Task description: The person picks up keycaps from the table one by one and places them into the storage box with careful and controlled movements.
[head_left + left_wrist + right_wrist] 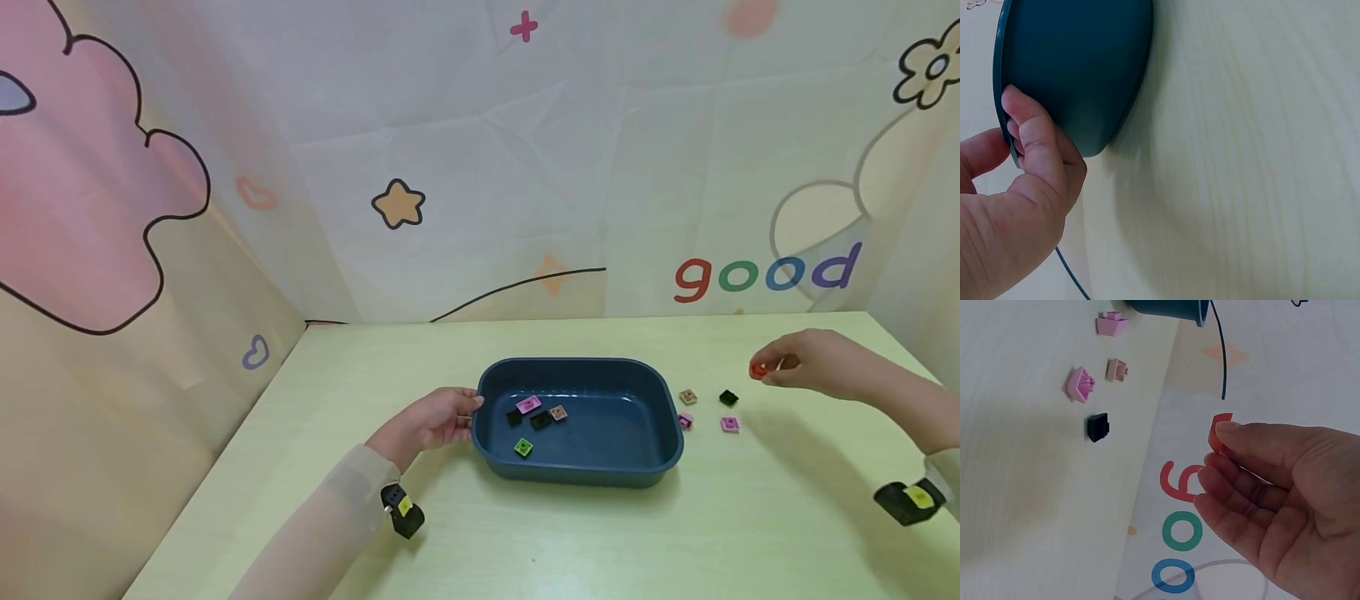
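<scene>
Above table (pixel 750 517), right hand (pixel 817 362) hangs, pinching 1 red piece (pixel 1215 432); left hand (pixel 441 418) grips blue tray (pixel 607 437) by left end.

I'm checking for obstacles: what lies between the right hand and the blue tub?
In the head view, a tan piece, a black piece, a pink piece and, nearest the tub, another pink piece lie there.

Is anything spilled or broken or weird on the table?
Nothing stands out. The blue bin stands upright, its rim gripped by the left hand. Four small pieces lie loose on the table beside the bin, but I see no clear damage. The right hand holds a red piece.
</scene>
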Demonstrator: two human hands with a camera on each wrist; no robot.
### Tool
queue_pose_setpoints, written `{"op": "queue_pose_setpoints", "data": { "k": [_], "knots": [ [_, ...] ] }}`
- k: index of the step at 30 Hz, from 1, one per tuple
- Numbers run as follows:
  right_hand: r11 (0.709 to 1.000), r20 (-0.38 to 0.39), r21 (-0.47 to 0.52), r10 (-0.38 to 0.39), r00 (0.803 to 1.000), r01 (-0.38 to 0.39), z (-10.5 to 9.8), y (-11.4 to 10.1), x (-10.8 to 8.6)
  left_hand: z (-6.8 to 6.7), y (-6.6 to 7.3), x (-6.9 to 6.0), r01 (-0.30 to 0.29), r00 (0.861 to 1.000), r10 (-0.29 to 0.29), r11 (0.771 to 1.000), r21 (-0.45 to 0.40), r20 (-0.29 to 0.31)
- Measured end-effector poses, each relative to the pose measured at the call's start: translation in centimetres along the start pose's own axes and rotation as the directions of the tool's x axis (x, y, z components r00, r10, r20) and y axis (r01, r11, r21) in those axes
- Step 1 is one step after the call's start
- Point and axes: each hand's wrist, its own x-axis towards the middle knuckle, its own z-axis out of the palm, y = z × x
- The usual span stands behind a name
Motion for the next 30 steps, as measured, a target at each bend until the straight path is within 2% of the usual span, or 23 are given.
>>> {"op": "queue_pose_setpoints", "data": {
  "k": [10, 21, 30],
  "knots": [
    [0.999, 0.012, -0.017, -0.029, 0.999, 0.03, -1.5, -1.0, 0.1, 0.0, 0.2, -0.2, 0.014, 1.0, -0.014, 1.0, 0.006, -0.005],
    [0.999, 0.011, -0.001, -0.043, 0.999, 0.043, -2.2, -1.8, 0.5, 0.1, 0.1, -0.2, 0.027, 1.0, -0.027, 1.0, -0.001, -0.009],
    [0.998, 0.008, -0.006, -0.058, 0.998, 0.058, -3.3, -2.9, 0.9, 0.0, 0.1, 0.0, 0.016, 1.0, -0.016, 1.0, 0.001, 0.005]
  ]
}}
